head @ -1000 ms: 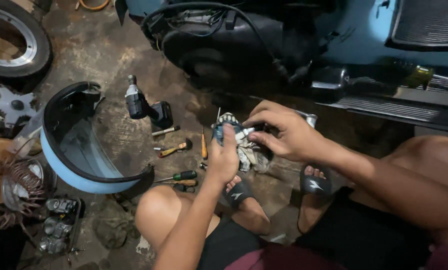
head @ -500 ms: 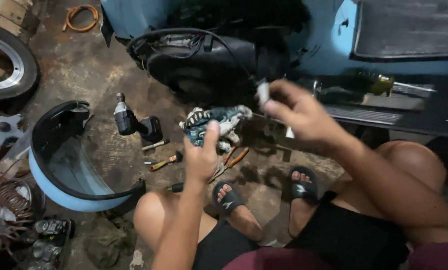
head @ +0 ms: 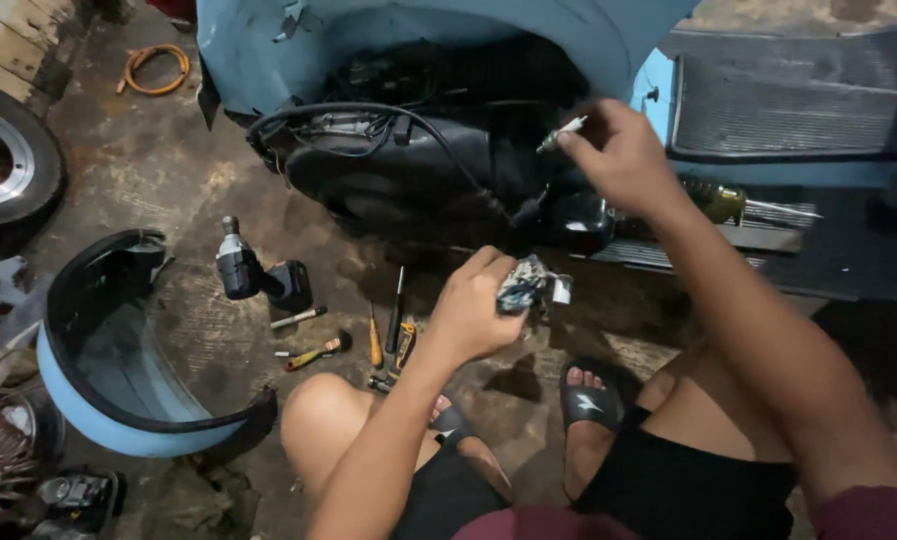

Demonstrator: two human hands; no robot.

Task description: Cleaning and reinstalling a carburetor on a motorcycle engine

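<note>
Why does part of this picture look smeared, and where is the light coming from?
Head view: the right hand and the small pale part it pinches are motion-blurred; the left hand and the screwdrivers look sharper. Light falls on the middle floor; corners go dim.

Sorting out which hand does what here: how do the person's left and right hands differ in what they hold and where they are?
The left hand sits low, above the floor tools, closed around a crumpled dark-and-white bundle; the right hand is raised higher, against the scooter's open engine bay. The left grips with the whole fist; the right pinches a small pale part at the fingertips. Both are bare and both hold something.
</note>
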